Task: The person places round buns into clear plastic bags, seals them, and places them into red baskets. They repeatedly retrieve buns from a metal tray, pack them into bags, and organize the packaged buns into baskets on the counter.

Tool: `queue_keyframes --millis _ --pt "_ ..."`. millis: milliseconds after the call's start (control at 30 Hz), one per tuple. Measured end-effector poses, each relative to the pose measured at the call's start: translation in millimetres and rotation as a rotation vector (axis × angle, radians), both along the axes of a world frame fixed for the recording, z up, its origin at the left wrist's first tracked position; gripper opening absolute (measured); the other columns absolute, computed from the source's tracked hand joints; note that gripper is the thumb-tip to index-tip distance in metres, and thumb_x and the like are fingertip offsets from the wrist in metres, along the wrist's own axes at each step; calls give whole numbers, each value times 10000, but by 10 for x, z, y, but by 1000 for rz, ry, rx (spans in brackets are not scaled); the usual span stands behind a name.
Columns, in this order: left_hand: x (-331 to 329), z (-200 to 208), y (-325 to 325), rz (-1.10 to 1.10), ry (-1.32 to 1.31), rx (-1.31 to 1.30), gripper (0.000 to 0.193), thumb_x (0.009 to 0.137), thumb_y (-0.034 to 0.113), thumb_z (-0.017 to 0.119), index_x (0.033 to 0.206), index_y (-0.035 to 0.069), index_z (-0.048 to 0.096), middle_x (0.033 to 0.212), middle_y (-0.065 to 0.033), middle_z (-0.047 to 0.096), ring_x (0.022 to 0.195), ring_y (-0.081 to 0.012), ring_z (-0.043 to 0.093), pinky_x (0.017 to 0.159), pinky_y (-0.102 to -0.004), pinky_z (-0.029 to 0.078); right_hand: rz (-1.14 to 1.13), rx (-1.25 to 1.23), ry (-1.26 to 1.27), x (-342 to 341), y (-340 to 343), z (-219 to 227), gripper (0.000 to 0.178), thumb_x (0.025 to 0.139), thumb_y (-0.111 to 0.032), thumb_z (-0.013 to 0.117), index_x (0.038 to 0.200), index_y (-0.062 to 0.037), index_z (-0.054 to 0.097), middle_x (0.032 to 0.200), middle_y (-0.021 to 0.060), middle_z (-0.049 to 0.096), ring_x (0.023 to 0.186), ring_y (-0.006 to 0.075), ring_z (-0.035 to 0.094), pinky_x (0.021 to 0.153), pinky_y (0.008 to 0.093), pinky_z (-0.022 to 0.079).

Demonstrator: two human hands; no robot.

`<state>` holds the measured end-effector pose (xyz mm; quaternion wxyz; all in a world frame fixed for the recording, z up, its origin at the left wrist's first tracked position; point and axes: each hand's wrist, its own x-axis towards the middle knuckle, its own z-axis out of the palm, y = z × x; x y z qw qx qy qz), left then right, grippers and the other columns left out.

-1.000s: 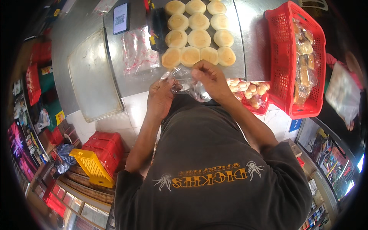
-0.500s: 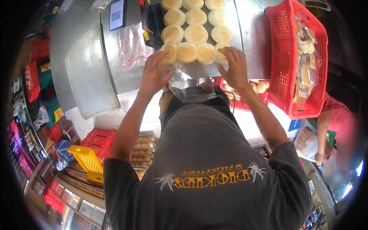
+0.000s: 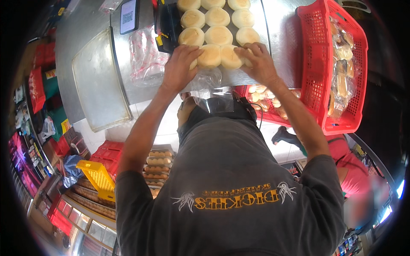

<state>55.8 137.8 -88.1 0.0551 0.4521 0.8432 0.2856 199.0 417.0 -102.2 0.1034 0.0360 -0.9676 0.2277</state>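
Several round, pale-gold buns [image 3: 218, 35] sit in rows on the steel table in front of me. Across the nearest row [image 3: 210, 56], my hands press in from both ends. My left hand [image 3: 183, 67] has its fingers curled over the bun at the left end, which is mostly covered. At the other end, my right hand [image 3: 259, 65] wraps its fingers round the last bun, partly hiding it. Below the row, a clear plastic bag [image 3: 209, 79] lies over the table's near edge and hangs toward my waist.
Left of the buns are a black case [image 3: 167, 27], plastic bags with pink print [image 3: 147, 55], a phone [image 3: 128, 17] and a metal tray [image 3: 100, 81]. A red crate [image 3: 315, 64] holding bagged bread stands on the right. Another red crate with buns [image 3: 265, 100] sits below the table edge.
My hands have moved inward and closed on the end buns of the nearest row, pressing it narrower. The person in pink at the right has moved lower in view.
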Motion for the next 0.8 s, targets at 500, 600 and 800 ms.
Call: queue_keyframes --millis 500,600,800 --pt "-691 178 542 132 -139 -67 435 855 221 714 1260 65 690 1229 -175 690 1107 -372 652 1015 -418 501 -95 -481 -672 -969 836 283 624 883 -461 779 1316 -28 662 1123 140 740 1023 220 697 890 332 536" --pt "-581 -76 443 46 81 193 285 954 135 602 1221 75 683 1250 -160 638 1148 -377 594 1038 -447 472 69 9 -276 -770 537 379 758 807 -457 826 1432 -125 552 1261 135 667 1151 293 645 943 420 525" --pt "-511 -123 477 89 25 205 311 936 129 623 1231 51 677 1181 -171 670 1089 -393 618 1033 -421 472 28 22 -227 -733 247 294 876 723 -377 880 1478 -181 479 1279 140 617 1209 364 592 988 473 510"
